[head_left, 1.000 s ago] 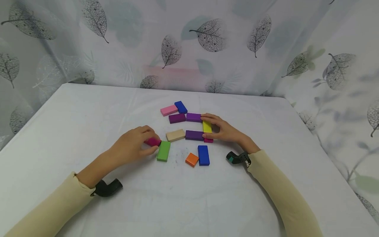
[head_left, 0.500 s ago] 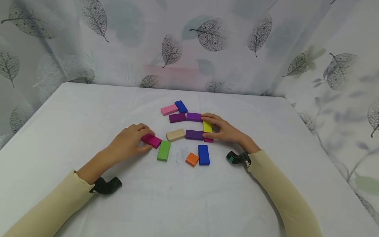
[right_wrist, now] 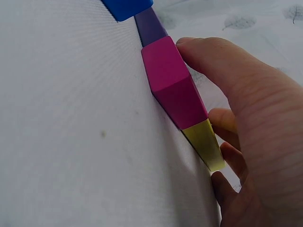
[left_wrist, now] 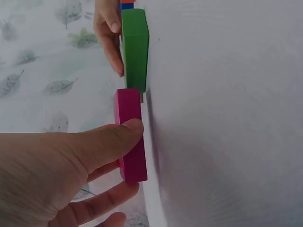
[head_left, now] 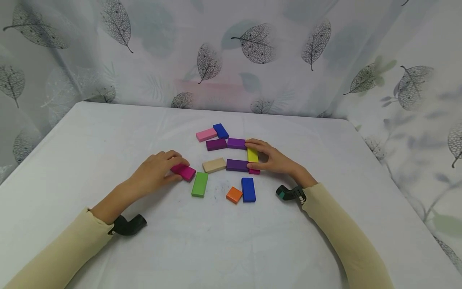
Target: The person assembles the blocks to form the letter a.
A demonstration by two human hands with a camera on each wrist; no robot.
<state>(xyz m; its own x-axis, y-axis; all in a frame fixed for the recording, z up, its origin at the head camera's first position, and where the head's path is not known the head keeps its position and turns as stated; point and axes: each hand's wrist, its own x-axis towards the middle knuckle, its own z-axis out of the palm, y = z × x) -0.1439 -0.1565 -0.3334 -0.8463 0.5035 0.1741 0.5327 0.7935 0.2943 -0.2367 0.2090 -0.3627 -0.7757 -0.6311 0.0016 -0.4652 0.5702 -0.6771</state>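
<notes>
My left hand pinches a magenta block at the left end of the layout. In the left wrist view the thumb lies across this block, and a green block stands just past its end. My right hand rests at the right side, its relaxed fingers spread along a yellow block. Its index fingertip is at the far purple block. The thumb touches by a second magenta block and the near dark purple block. The hand partly covers the yellow and second magenta blocks.
A beige block lies between the green and dark purple ones. Nearer are an orange block and a blue block. Farther back lie a pink block, another blue block and a plum block. A white cloth covers the table.
My left hand has drawn back to the left along the magenta block, uncovering more of it. The block has shifted slightly left, away from the green one. The right hand keeps its place.
</notes>
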